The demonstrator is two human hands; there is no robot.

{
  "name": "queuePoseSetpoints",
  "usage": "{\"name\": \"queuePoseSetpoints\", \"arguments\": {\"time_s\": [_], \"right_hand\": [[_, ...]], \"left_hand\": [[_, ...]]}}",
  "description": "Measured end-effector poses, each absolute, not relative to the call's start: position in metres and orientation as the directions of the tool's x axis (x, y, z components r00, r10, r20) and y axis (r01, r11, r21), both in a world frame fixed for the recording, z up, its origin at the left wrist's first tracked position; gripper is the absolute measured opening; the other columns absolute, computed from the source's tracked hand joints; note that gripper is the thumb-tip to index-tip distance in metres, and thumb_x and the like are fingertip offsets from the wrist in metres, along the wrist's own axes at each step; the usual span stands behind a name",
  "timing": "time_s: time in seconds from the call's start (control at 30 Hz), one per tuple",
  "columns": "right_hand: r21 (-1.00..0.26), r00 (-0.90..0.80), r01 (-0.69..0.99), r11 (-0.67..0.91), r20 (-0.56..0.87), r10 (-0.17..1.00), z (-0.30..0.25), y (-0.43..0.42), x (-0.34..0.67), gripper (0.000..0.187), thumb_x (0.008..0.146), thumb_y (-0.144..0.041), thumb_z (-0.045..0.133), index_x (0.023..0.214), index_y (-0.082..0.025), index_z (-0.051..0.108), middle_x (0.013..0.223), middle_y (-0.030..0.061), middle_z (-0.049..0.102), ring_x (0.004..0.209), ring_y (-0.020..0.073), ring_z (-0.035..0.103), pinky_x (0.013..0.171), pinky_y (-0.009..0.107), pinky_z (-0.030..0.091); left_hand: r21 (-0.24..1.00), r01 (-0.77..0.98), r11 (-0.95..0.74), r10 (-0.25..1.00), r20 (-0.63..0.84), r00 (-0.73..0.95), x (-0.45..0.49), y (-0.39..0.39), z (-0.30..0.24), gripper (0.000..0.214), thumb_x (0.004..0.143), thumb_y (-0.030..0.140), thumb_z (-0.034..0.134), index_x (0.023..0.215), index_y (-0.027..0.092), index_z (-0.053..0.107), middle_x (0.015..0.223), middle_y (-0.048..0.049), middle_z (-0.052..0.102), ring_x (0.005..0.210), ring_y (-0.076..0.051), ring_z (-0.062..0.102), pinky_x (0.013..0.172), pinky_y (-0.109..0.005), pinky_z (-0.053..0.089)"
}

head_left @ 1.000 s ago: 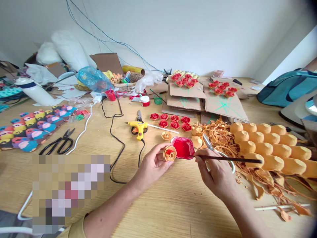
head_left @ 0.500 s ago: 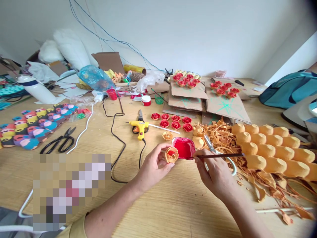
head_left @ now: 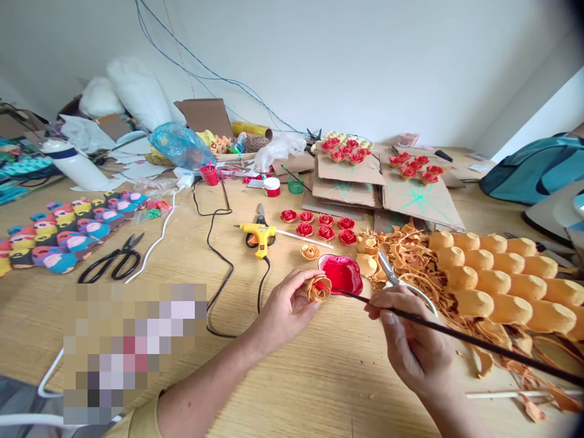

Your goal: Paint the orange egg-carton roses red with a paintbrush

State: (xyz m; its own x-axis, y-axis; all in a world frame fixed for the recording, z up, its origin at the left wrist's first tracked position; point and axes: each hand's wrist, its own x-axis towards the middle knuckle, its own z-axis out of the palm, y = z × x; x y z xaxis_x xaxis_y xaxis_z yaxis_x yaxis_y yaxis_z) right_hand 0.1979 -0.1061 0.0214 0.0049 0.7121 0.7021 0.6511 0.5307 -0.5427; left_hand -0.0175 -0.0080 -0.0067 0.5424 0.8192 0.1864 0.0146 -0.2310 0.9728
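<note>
My left hand [head_left: 283, 309] is closed round a small orange paper rose [head_left: 318, 288] with red paint at its centre. My right hand [head_left: 408, 337] pinches a long thin dark paintbrush [head_left: 460, 338]; its tip touches the rose. Just behind the rose stands a small dish of red paint [head_left: 342, 274]. Several painted red roses [head_left: 319, 224] lie in two rows beyond it, and one unpainted rose [head_left: 309, 251] sits near them.
An orange egg carton [head_left: 502, 277] and orange scraps [head_left: 410, 255] lie at right, with scissors [head_left: 401, 281] among them. A yellow glue gun [head_left: 258, 233] and its black cord, black scissors [head_left: 112, 261], painted carton pieces [head_left: 64, 230] and cardboard sheets with roses [head_left: 387, 182] fill the table.
The brush has left the paint dish and swung left onto the rose, its handle now pointing far right and down. My left hand has tilted the rose slightly toward the brush.
</note>
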Motion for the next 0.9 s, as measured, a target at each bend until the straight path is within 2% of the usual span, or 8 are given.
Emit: {"name": "queuePoseSetpoints", "arguments": {"time_s": [0.13,0.33,0.63,0.9], "right_hand": [[-0.514,-0.08,0.636,0.575,0.697,0.712,0.022,-0.107,0.191,0.021,0.099,-0.008,0.053,0.114,-0.023,0.06,0.086,0.0022,0.066,0.076,0.0163,0.065,0.072,0.031,0.054],[-0.444,-0.127,0.672,0.592,0.719,0.684,0.03,-0.102,0.184,0.021,0.099,-0.008,0.051,0.111,-0.023,0.059,0.083,0.0015,0.067,0.069,0.0154,0.064,0.066,0.029,0.052],[-0.343,-0.25,0.71,0.615,0.694,0.676,0.029,-0.1,0.184,0.019,0.1,-0.008,0.049,0.112,-0.022,0.056,0.086,0.0042,0.071,0.069,0.016,0.064,0.066,0.031,0.051],[-0.359,-0.238,0.681,0.638,0.716,0.657,0.039,-0.103,0.187,0.022,0.096,-0.005,0.05,0.108,-0.022,0.056,0.081,0.0012,0.067,0.066,0.0148,0.06,0.066,0.03,0.052]], "left_hand": [[0.964,0.029,-0.264,0.793,0.199,0.576,-0.018,-0.01,-0.003,0.042,0.091,0.012,0.066,0.133,0.02,0.067,0.132,-0.0116,0.066,0.124,-0.024,0.068,0.103,-0.034,0.061],[0.946,0.073,-0.317,0.748,0.202,0.632,-0.018,-0.012,-0.003,0.051,0.088,0.005,0.061,0.136,0.022,0.067,0.127,-0.0097,0.065,0.115,-0.02,0.068,0.098,-0.03,0.062],[0.931,0.112,-0.347,0.739,0.198,0.645,-0.018,-0.013,0.0,0.048,0.09,0.009,0.063,0.136,0.023,0.067,0.124,-0.0095,0.065,0.111,-0.02,0.068,0.096,-0.03,0.063],[0.925,0.118,-0.361,0.756,0.216,0.618,-0.019,-0.011,-0.003,0.049,0.09,0.008,0.063,0.136,0.024,0.068,0.125,-0.0087,0.066,0.112,-0.019,0.068,0.094,-0.028,0.063]]}}
